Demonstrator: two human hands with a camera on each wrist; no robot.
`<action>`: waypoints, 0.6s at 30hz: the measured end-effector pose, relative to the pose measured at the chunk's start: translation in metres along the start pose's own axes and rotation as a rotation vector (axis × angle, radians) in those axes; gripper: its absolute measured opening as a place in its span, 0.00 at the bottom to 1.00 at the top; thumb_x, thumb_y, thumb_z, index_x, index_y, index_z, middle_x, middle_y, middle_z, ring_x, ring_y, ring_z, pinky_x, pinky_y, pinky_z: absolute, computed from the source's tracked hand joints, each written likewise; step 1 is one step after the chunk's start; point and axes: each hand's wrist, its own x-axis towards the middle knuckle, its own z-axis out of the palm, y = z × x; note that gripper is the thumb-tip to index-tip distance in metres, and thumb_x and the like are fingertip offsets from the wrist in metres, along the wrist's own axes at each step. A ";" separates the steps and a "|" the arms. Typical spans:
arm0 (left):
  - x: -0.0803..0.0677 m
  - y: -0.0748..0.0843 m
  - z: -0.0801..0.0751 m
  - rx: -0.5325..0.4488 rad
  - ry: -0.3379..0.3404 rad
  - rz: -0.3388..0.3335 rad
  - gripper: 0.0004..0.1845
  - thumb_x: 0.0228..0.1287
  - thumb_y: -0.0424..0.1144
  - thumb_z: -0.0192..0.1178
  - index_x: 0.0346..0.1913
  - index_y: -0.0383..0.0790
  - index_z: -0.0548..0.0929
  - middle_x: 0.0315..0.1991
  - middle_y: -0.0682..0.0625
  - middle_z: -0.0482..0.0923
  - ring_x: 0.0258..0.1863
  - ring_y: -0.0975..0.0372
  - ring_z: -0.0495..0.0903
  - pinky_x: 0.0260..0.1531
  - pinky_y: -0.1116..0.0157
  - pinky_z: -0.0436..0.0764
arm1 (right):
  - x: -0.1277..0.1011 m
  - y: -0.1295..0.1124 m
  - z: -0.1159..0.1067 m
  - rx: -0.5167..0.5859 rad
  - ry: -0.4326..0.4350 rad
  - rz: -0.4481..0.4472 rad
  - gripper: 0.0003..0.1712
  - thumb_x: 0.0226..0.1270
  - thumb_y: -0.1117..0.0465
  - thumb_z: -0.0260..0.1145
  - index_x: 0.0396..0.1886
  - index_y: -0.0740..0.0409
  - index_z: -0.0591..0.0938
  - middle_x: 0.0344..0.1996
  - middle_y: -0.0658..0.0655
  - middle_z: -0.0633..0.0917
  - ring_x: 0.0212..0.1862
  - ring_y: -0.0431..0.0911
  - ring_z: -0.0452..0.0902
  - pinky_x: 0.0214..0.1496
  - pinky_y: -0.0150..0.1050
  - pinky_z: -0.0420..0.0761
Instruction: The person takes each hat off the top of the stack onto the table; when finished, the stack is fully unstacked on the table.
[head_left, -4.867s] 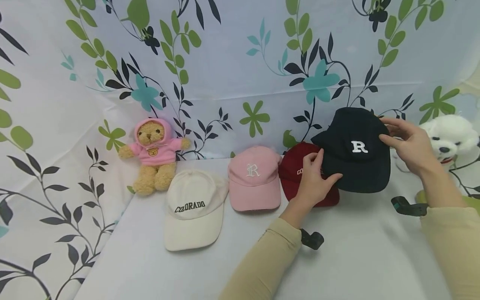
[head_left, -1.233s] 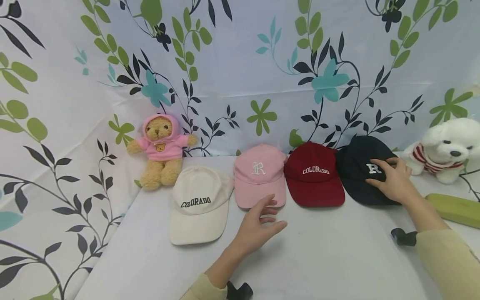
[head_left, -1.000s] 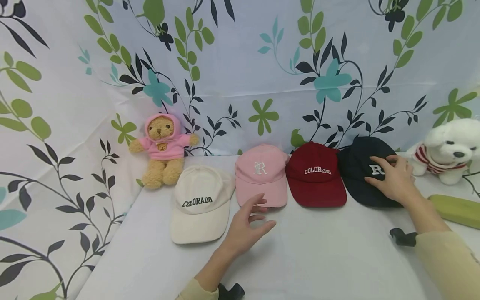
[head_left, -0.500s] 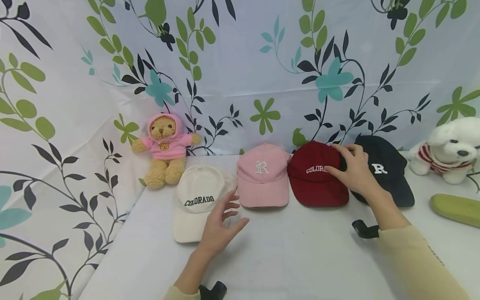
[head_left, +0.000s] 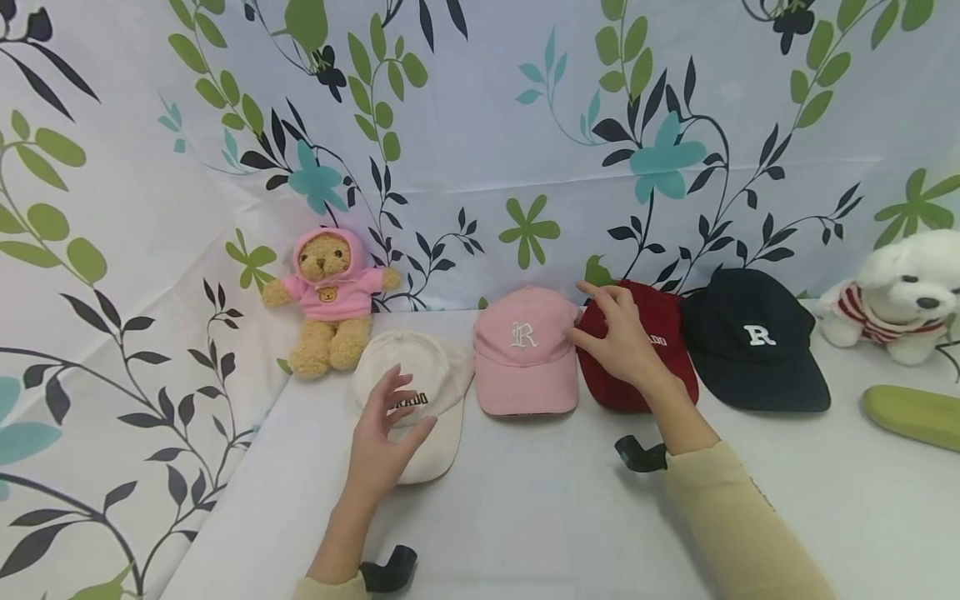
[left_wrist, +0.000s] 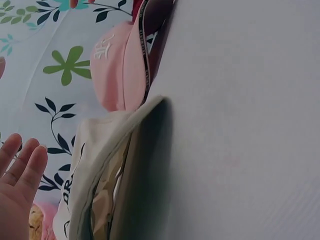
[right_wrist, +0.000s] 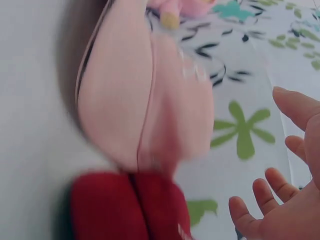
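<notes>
Four caps would be several: a row of them lies on the white table. My left hand, fingers spread and relaxed, hovers over the cream COLORADO cap and hides part of its lettering. My right hand is over the dark red cap, its thumb and fingertips pointing at the side of the pink cap. In the right wrist view that hand's fingers are apart with nothing between them. The black cap with a white R lies right of the red one.
A teddy bear in a pink hoodie sits at the back left. At the right are a white plush dog in a striped scarf and a green elongated object. A leaf-patterned cloth hangs behind.
The black cap, held up in both hands earlier, now lies beside the red one. My right hand has let go and moved left over the red cap; my left hand has moved left.
</notes>
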 end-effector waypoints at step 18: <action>-0.004 -0.020 -0.044 0.199 0.134 -0.136 0.44 0.58 0.29 0.73 0.76 0.39 0.64 0.66 0.39 0.71 0.62 0.49 0.72 0.58 0.53 0.72 | 0.016 -0.048 0.086 0.299 -0.064 -0.094 0.39 0.66 0.62 0.73 0.74 0.55 0.69 0.63 0.67 0.71 0.61 0.64 0.69 0.60 0.56 0.75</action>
